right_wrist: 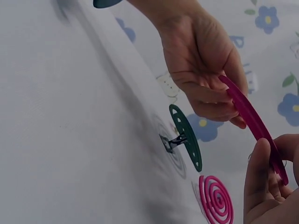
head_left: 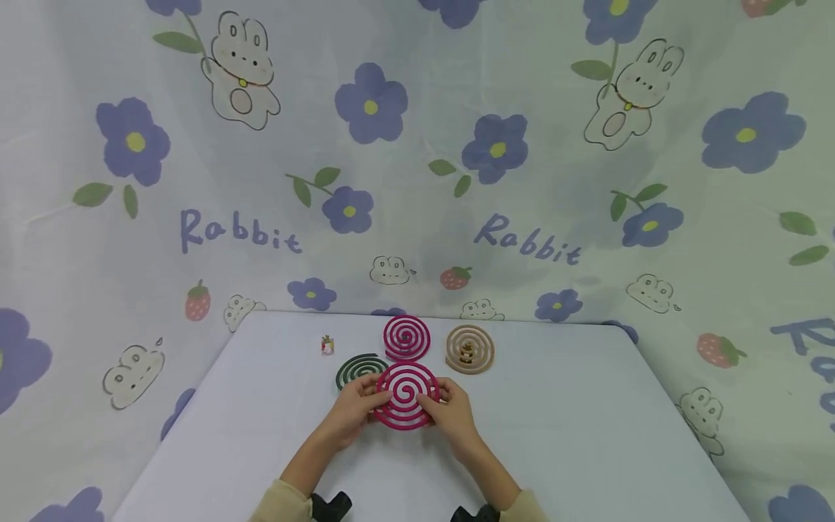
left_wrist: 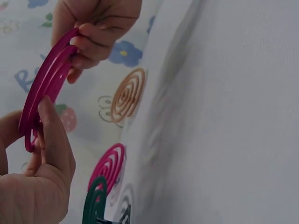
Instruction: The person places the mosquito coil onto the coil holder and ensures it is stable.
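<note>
Both hands hold up a pink mosquito coil [head_left: 406, 394] between them, its spiral face toward the head camera. My left hand [head_left: 351, 412] pinches its left edge, thumb in front and fingers behind. On the right edge my right hand [head_left: 454, 415] grips it the same way. In the left wrist view the coil is nearly edge-on and looks layered; I cannot tell whether it is one coil or two together. Just behind the left hand, a green mosquito coil [right_wrist: 189, 140] sits raised on a small metal stand [right_wrist: 175, 141].
Beyond the held coil, a second pink coil [head_left: 406, 337] stands near the back edge of the white table [head_left: 587, 420]. To its right is a tan coil [head_left: 470, 328] with a small gold-coloured piece at its middle. A tiny red-and-white item [head_left: 327, 346] lies at the back left.
</note>
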Demonstrator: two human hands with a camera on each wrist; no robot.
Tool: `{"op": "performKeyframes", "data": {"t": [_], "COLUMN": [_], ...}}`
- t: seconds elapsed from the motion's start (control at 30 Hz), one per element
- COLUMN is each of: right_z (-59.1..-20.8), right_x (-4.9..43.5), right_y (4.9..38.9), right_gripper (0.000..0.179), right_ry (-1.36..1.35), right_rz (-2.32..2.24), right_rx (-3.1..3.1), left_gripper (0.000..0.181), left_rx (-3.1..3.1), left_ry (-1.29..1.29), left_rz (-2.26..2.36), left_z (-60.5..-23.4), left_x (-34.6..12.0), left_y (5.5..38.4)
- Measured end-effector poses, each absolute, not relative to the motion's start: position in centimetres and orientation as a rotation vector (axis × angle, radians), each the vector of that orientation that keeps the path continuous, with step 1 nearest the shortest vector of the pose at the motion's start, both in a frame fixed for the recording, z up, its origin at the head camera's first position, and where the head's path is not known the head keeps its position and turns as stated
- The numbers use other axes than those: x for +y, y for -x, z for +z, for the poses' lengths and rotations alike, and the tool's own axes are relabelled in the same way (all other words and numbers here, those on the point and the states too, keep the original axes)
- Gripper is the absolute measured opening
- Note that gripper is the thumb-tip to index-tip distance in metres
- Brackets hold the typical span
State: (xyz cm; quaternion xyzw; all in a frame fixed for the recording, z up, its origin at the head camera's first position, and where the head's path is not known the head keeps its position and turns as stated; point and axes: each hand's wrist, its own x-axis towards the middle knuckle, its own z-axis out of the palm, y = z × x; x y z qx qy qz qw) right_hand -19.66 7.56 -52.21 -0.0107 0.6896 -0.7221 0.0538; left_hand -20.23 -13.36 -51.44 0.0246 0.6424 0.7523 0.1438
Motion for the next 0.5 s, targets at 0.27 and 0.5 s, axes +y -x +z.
{"op": "performKeyframes", "data": {"t": [0.27,0.5], "right_z": [-51.8,-51.0], "right_x": [5.7,4.3], "right_y": [20.3,20.4], "right_gripper": [0.039,0.039], "right_ry": [0.022,0.046], "right_rz": [-2.150,-2.058], "right_rx": [2.140,2.266], "left_gripper": [0.048,0.048], "left_rx": [1.913,1.948], "left_ry": [-0.038,0.001], "left_rz": [2.156,2.155], "left_z": [-51.1,-50.9], "left_x": [-14.9,-16.1], "left_y": [20.2,20.1]}}
